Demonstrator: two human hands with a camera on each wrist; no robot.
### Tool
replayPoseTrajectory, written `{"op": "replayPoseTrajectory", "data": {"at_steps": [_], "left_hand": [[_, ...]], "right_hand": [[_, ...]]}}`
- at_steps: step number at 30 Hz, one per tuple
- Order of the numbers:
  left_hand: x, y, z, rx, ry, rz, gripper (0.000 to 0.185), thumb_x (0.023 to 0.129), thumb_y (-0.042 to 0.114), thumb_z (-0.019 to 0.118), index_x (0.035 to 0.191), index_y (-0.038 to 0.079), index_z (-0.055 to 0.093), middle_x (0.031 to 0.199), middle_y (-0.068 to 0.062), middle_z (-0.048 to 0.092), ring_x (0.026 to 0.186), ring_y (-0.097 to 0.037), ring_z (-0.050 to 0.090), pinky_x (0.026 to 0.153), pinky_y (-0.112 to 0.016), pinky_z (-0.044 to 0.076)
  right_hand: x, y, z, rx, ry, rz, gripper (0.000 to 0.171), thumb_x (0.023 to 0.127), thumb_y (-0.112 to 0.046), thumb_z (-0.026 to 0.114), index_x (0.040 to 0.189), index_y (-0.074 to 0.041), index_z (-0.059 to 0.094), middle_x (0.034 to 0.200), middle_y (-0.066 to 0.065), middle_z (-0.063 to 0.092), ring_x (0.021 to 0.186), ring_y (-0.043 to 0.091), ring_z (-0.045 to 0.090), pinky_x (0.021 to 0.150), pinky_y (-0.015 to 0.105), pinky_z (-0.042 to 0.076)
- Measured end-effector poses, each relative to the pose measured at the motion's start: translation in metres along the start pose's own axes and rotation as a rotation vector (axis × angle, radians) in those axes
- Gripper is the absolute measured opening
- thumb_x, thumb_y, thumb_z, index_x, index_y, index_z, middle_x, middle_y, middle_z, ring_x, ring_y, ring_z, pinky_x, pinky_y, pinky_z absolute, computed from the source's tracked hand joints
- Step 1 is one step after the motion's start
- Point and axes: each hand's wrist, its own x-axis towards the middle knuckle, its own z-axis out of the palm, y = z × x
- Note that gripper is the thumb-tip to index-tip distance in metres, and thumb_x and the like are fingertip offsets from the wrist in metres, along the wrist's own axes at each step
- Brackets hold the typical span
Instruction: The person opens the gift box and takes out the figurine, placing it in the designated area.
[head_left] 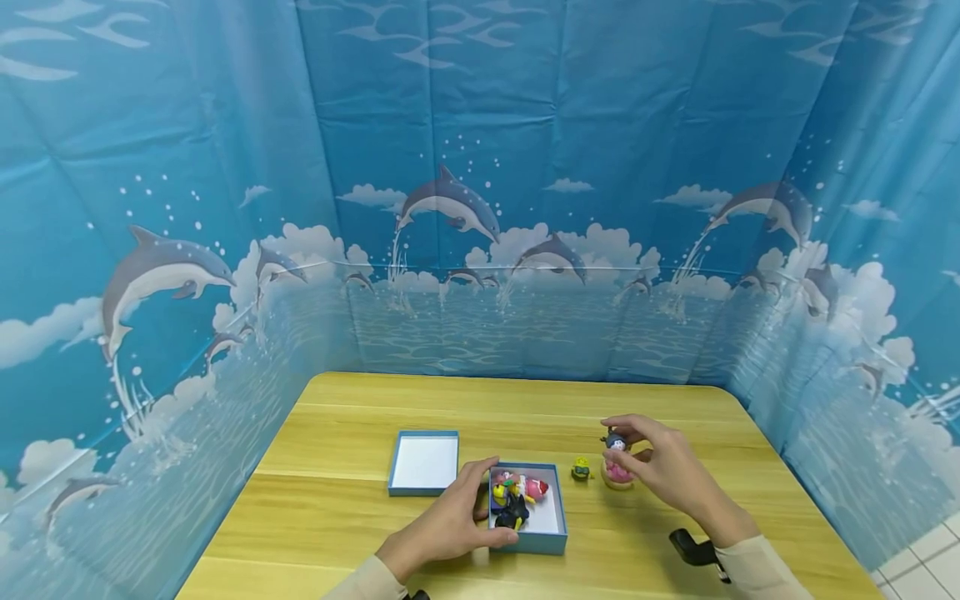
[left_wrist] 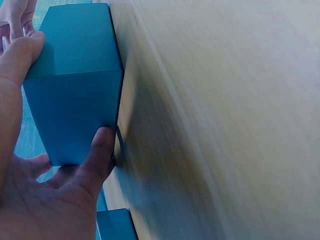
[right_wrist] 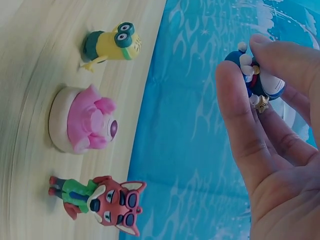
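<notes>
My left hand (head_left: 457, 521) grips the near left corner of an open blue box (head_left: 542, 542); thumb and fingers clasp its outer wall (left_wrist: 75, 85). Several small toy figures (head_left: 517, 492) lie inside. My right hand (head_left: 660, 462) pinches a small blue-and-white figure (right_wrist: 260, 80) between thumb and fingers, lifted above the table. Below it stand a pink figure on a round cream base (right_wrist: 82, 125), a yellow goggle-eyed figure (right_wrist: 112, 45) and a red fox-like figure in green (right_wrist: 107, 200). The pink figure (head_left: 617, 473) and the yellow one (head_left: 580, 469) stand right of the box.
The box's lid (head_left: 424, 462) lies open side up on the wooden table (head_left: 360, 517), left of the box. A blue dolphin-print curtain (head_left: 480, 208) walls the table on three sides. A black strap mount (head_left: 693, 548) sits at my right wrist.
</notes>
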Motion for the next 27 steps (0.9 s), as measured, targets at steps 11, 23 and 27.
{"op": "replayPoseTrajectory", "data": {"at_steps": [11, 23, 27], "left_hand": [[-0.001, -0.001, 0.000, 0.000, -0.001, -0.005, 0.117, 0.098, 0.067, 0.090, 0.186, 0.022, 0.027, 0.183, -0.009, 0.039, 0.150, -0.028, 0.064, 0.128, -0.058, 0.055], [-0.001, -0.003, 0.001, -0.011, -0.009, -0.006, 0.118, 0.097, 0.066, 0.091, 0.186, 0.022, 0.027, 0.183, -0.010, 0.040, 0.146, -0.023, 0.066, 0.123, -0.045, 0.060], [-0.001, -0.003, 0.001, -0.015, -0.010, -0.009, 0.118, 0.097, 0.066, 0.091, 0.186, 0.023, 0.027, 0.183, -0.010, 0.039, 0.144, -0.021, 0.067, 0.120, -0.039, 0.062]], "right_hand": [[-0.002, 0.004, -0.009, -0.023, -0.006, 0.059, 0.044, 0.102, -0.011, 0.092, 0.144, -0.012, 0.078, 0.124, 0.008, 0.086, 0.102, 0.016, 0.082, 0.074, 0.023, 0.069], [-0.008, 0.013, -0.019, -0.024, 0.015, 0.114, 0.038, 0.108, -0.011, 0.086, 0.145, -0.013, 0.078, 0.116, 0.003, 0.087, 0.101, 0.006, 0.080, 0.074, 0.023, 0.068], [-0.009, 0.016, -0.022, -0.011, 0.027, 0.122, 0.037, 0.108, -0.009, 0.084, 0.145, -0.011, 0.077, 0.115, 0.007, 0.087, 0.100, 0.007, 0.081, 0.074, 0.021, 0.068]]}}
